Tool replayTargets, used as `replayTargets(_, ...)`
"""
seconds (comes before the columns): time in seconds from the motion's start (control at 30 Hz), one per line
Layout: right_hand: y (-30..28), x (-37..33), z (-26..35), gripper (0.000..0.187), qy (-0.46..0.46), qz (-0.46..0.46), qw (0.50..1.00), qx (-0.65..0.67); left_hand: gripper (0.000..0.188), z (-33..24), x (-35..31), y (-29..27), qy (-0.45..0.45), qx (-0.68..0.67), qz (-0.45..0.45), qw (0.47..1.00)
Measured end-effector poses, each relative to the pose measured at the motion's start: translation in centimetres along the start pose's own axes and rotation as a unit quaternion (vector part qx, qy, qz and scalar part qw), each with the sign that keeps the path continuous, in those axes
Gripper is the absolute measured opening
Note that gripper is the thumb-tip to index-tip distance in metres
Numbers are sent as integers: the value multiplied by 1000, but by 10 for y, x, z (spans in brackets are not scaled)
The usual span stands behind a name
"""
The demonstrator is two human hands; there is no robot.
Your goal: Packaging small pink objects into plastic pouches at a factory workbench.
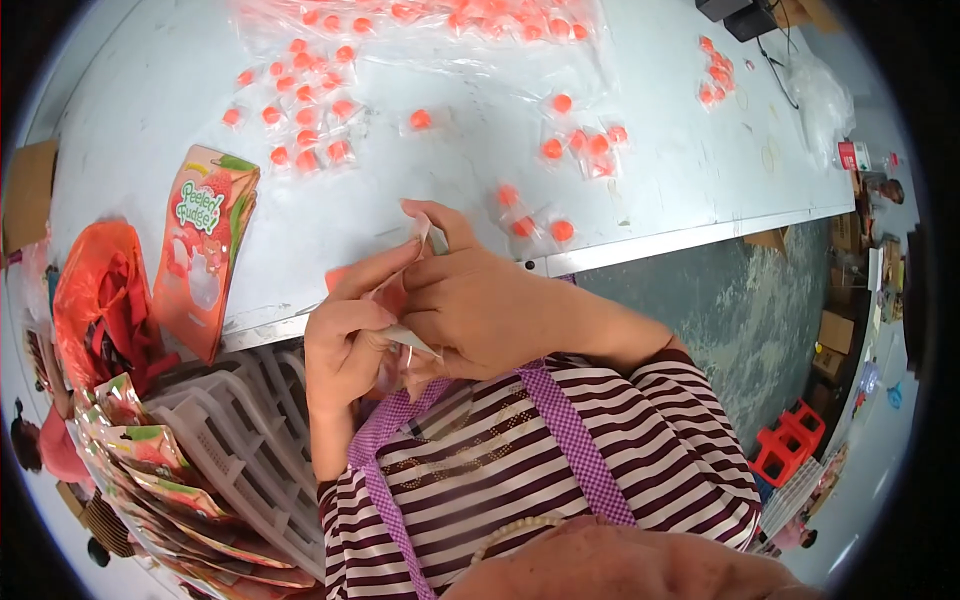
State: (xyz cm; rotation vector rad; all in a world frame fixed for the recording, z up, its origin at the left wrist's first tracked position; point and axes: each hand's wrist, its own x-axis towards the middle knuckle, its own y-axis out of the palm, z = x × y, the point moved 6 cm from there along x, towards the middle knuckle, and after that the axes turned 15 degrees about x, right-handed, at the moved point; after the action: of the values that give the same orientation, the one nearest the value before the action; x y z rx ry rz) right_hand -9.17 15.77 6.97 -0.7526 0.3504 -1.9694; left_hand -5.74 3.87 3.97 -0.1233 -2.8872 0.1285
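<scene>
In front of my chest, at the table's near edge, my left hand (345, 345) is closed round a small pouch (392, 294) with a pinkish, silvery film. My right hand (480, 300) presses against it from the other side, fingers curled at its edges. Much of the pouch is hidden by my fingers, and I cannot make out what is inside. To the left lies a stack of flat printed pink pouches (195, 255). Beyond my hands are small clear packets, each with a round orange-red piece: a loose group (305, 110), a single packet (420, 120) and nearer ones (540, 228).
A large clear bag (480, 50) of such packets lies at the table's (690, 190) far side. On the left hang a red plastic bag (95, 290), a white plastic crate (230, 430) and many pouches (150, 470). A red crate (790, 445) stands right; other people are in the background.
</scene>
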Motion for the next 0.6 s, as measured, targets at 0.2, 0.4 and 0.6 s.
replayTargets(0.2,-45,-32,-11,57,-77,-190,976,71,14,-2,-1,-18,22,33,-53,998)
replayTargets(0.4,-30,-83,-74,60,147,-128,937,-289,16,-7,5,-25,36,63,-90,993)
replayTargets(0.6,-67,-90,-93,69,238,-189,862,-405,15,-12,14,-11,38,81,-40,995)
